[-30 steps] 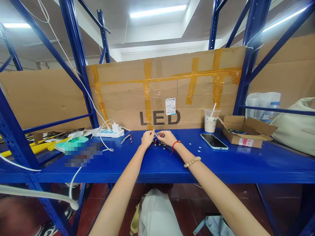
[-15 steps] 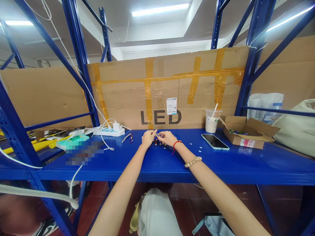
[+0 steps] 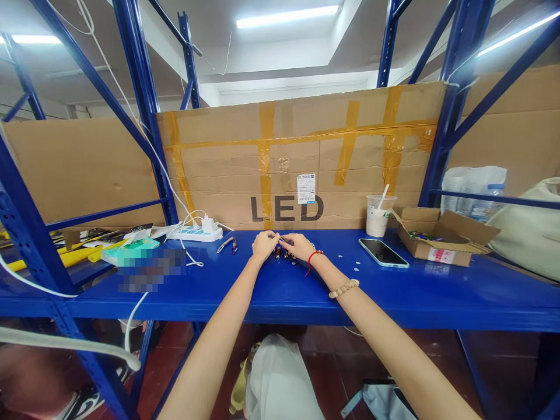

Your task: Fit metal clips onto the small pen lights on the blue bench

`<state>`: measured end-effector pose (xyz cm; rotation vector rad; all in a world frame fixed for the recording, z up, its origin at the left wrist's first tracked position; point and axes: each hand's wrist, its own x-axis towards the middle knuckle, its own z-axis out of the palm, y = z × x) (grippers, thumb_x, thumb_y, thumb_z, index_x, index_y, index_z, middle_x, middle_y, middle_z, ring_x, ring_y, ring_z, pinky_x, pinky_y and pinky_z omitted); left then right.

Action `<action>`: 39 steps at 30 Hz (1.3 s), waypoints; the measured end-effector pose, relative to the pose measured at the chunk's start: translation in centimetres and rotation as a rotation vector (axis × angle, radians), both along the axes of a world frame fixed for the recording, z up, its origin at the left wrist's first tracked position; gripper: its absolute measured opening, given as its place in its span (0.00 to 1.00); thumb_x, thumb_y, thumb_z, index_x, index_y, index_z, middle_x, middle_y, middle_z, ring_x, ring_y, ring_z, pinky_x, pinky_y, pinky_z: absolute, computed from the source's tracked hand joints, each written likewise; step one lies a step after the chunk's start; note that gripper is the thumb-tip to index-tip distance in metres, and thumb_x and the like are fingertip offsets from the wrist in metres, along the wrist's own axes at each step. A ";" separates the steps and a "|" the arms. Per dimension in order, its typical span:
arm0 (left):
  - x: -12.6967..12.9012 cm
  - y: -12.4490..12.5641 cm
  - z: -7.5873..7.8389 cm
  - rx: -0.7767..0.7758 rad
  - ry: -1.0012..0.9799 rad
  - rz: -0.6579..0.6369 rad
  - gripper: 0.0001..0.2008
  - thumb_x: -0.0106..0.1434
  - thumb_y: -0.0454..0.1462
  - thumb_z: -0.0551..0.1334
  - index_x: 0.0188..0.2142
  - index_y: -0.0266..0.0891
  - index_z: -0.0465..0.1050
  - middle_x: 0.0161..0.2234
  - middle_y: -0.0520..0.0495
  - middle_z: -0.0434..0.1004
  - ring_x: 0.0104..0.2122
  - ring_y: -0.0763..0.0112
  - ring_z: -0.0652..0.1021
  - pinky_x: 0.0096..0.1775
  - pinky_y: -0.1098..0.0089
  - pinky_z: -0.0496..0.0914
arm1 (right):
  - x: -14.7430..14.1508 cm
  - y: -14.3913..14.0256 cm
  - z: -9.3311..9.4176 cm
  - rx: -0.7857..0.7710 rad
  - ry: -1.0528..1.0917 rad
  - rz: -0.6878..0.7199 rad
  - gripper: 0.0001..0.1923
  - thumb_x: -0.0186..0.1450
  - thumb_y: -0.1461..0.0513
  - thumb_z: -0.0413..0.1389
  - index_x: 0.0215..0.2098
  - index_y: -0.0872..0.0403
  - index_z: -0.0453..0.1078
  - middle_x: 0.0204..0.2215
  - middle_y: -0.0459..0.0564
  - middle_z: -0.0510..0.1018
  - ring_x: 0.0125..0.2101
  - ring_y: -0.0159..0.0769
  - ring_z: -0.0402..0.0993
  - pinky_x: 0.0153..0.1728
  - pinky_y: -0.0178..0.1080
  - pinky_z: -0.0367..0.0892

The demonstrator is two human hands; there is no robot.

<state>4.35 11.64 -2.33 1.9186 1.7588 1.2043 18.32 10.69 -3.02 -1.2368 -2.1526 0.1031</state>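
My left hand (image 3: 264, 245) and my right hand (image 3: 297, 246) come together above the blue shelf top (image 3: 289, 291), fingertips nearly meeting. Both are closed in a pinch; a small, thin, shiny piece shows between them, too small to name. Just under the fingers lie several small dark red and black shiny pieces (image 3: 278, 252), partly hidden by my right hand. Left of my hands are a slim silver pen-like object (image 3: 224, 245) and a short dark red piece (image 3: 234, 246).
A power strip (image 3: 195, 233) with white cables stands at the back left, near a teal packet (image 3: 129, 252). On the right are a plastic cup (image 3: 377, 221), a phone (image 3: 384, 253) and an open cardboard box (image 3: 441, 248). A large cardboard panel (image 3: 219, 175) closes off the back.
My fingertips have shifted slightly about the small shiny piece, which shows less now. Both hands stay in the same place; the camera view has moved a little.
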 end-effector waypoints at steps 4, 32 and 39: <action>0.0 -0.2 0.1 0.011 0.046 0.004 0.15 0.58 0.48 0.53 0.28 0.45 0.75 0.30 0.51 0.77 0.34 0.67 0.74 0.34 0.72 0.64 | -0.1 0.1 0.0 -0.015 0.002 0.000 0.14 0.63 0.56 0.48 0.38 0.53 0.73 0.24 0.46 0.77 0.23 0.30 0.70 0.26 0.30 0.59; -0.1 -0.8 0.3 0.197 0.162 -0.078 0.21 0.60 0.49 0.50 0.26 0.42 0.78 0.26 0.45 0.77 0.30 0.66 0.74 0.27 0.73 0.56 | -0.7 -0.3 0.2 0.144 0.006 -0.140 0.17 0.57 0.59 0.47 0.13 0.57 0.61 0.12 0.47 0.64 0.17 0.27 0.50 0.21 0.34 0.43; 0.1 0.1 -0.1 0.253 -0.075 -0.227 0.24 0.60 0.49 0.47 0.19 0.36 0.69 0.17 0.50 0.67 0.21 0.74 0.65 0.26 0.74 0.55 | -0.5 0.1 0.3 0.191 0.039 -0.180 0.18 0.58 0.60 0.47 0.13 0.57 0.64 0.13 0.48 0.67 0.17 0.27 0.50 0.22 0.34 0.43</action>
